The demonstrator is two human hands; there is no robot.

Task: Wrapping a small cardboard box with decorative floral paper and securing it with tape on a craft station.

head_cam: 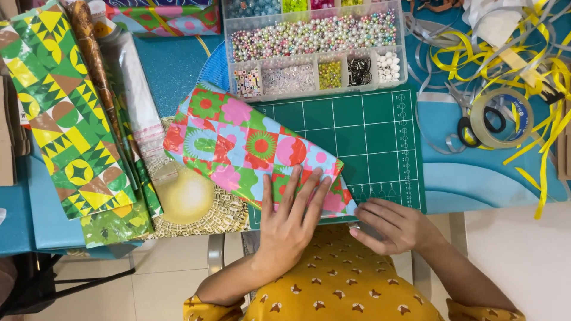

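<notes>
1. Head view: left hand (292, 217), flat with fingers spread, presses the floral wrapped parcel (253, 148) lying on the near-left part of the green cutting mat (369, 137).
2. Right hand (389, 224), fingers together, touches the parcel's near right corner; nothing clamped.
3. Far: clear bead organiser (315, 47).
4. Right: tape roll (501, 117), yellow ribbons (535, 65).

The wrapped parcel (250, 148) at centre shows pink, red and green flowers on pale blue squares. At nine o'clock, a paper sheet (56, 107) carries green, yellow and brown geometric shapes. The cutting mat (363, 137) is dark green with white grid lines. At twelve o'clock, the clear bead box (315, 44) holds pastel pearls. Yellow ribbon (535, 77) tangles at two o'clock. The shirt (339, 285) is mustard with small brown-and-white motifs.
</notes>
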